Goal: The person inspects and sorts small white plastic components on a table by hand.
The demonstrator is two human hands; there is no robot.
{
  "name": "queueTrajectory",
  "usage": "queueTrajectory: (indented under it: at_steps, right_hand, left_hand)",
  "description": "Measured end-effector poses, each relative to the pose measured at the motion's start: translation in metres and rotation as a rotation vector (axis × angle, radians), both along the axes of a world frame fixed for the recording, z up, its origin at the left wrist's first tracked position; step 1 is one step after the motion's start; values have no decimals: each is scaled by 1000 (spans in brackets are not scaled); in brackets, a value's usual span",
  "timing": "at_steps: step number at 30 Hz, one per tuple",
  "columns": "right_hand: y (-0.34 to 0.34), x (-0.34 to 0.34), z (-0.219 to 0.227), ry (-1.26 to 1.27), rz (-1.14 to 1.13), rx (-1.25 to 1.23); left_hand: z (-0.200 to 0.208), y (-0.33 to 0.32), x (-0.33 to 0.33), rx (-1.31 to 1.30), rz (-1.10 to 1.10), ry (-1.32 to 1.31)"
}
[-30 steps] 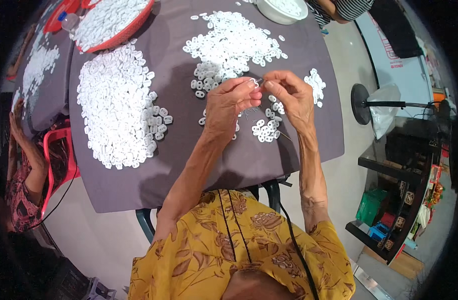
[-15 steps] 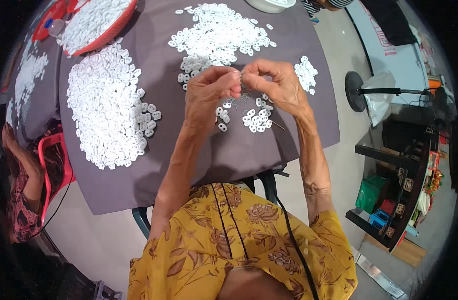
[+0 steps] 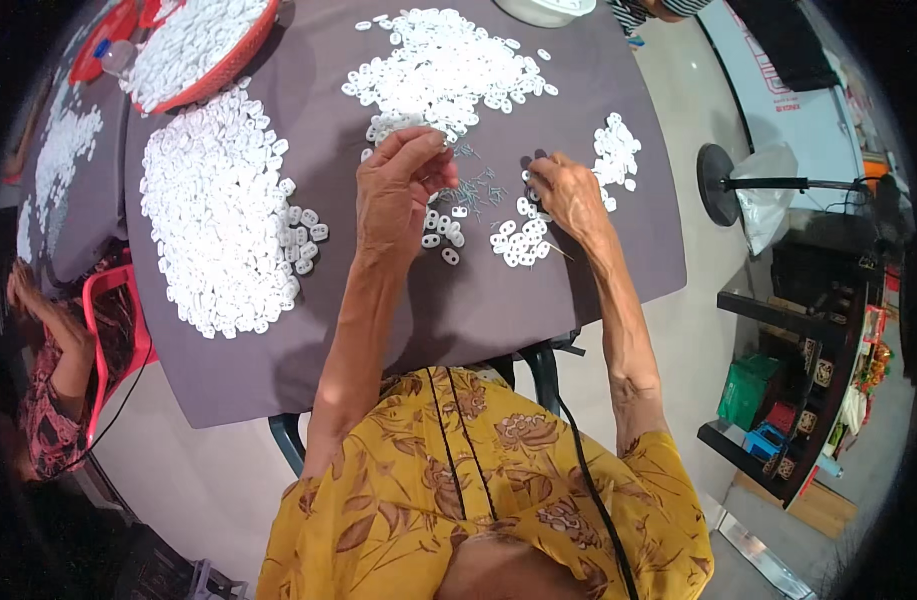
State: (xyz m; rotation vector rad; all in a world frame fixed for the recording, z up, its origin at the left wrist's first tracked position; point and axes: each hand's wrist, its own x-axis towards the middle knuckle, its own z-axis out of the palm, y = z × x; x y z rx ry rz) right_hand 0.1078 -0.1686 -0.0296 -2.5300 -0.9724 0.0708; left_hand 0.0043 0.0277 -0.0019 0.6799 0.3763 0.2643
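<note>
My left hand (image 3: 403,190) is raised over the table with thumb and forefinger pinched together; whatever small thing they hold is too small to name. To its right, my right hand (image 3: 570,195) is low over the table, fingers curled and bunched by a few small white oval pieces with two holes (image 3: 526,207); what is in its fingertips is hidden. Between the hands lie thin metal pins (image 3: 473,190), scattered. Nearer me sit two small groups of the white pieces, one (image 3: 518,243) below my right hand and one (image 3: 442,230) beside my left wrist. A thin brownish stick (image 3: 558,250) lies by the right group.
Large heaps of white pieces cover the left (image 3: 218,220) and far middle (image 3: 443,75) of the purple-grey tablecloth (image 3: 358,330); a smaller heap (image 3: 616,150) lies right. A red basket (image 3: 218,70) and white basin (image 3: 543,10) stand far off. Another person's arm (image 3: 53,320) shows at left.
My hands were together at their fingertips. Now they are apart: the right has moved right and down to the white pieces, uncovering the metal pins, and the left has shifted slightly left.
</note>
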Motion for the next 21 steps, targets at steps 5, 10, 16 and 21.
queueTrajectory:
  at_steps: [5,10,16,21]
  right_hand:
    - [5,3,-3,-71,98,-21]
    - [16,-2,-3,-66,164,57]
    - [35,-3,27,862,-135,692]
    - [49,-18,44,1279,-162,1125]
  left_hand:
    - [-4,-10,2,-13,-18,41]
    - [-8,-16,2,-11,-67,79]
    - [-3,-13,2,-23,-52,102]
    - [9,-20,-2,14,-38,104]
